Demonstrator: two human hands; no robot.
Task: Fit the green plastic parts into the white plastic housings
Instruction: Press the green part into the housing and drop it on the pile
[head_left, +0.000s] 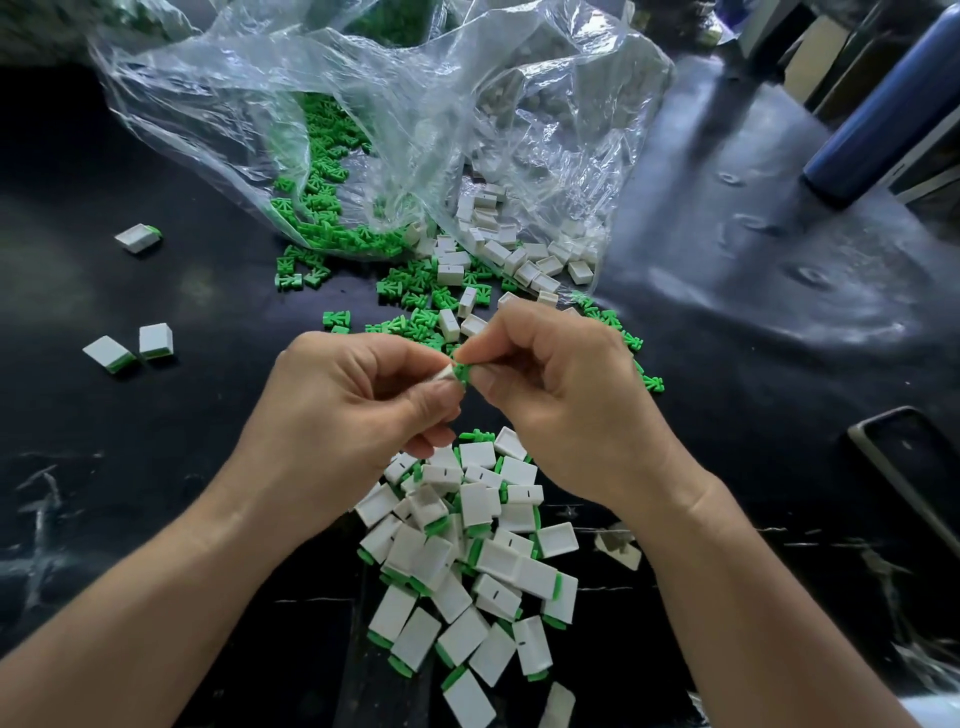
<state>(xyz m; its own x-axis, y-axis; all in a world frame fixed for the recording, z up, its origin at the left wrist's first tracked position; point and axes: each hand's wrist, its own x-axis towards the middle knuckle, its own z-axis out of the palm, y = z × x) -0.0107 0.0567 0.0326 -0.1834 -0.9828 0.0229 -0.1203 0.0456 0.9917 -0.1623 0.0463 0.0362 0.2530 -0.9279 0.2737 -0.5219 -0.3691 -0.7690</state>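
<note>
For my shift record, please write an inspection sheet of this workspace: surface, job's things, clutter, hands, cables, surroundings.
Surface: black table, glossy, with pale scuffs.
Job's things: loose green parts and white housings spill from a clear bag; assembled pieces piled near the person, three more at left.
Clutter: dark rectangular frame at the right edge.
Hands: left hand pinches a housing; right hand pinches a green part against it.
Cables: nothing seen.
Surroundings: blue bottle at far right.

Light: bright, from my far right
Glare: sheen on black table (727, 234) and plastic bag (291, 88)
Edges: bowed, softer
</note>
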